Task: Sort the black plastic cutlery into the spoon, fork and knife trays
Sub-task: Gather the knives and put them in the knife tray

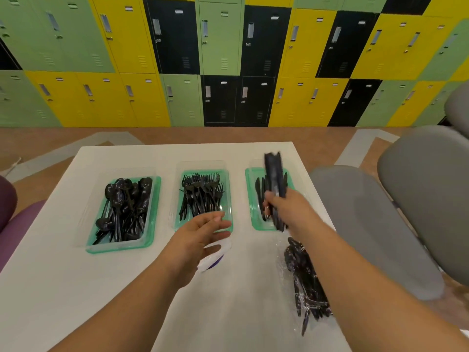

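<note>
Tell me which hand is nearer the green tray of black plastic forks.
Left. The left hand hovers open at the near edge of the green tray of black plastic forks; the right hand is over the knife tray, gripping a bundle of knives.

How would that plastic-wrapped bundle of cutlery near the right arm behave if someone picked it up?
The wrapped bundle is probably light, being thin plastic pieces. Its crinkled clear film looks slippery, and may sag. The loose ends poking out near the table edge could slide free.

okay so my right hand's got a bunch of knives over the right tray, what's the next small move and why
Probably lower the right hand and release the bunch into the knife tray: it is already above that tray, which holds knives, while the left hand is open and empty.
</note>
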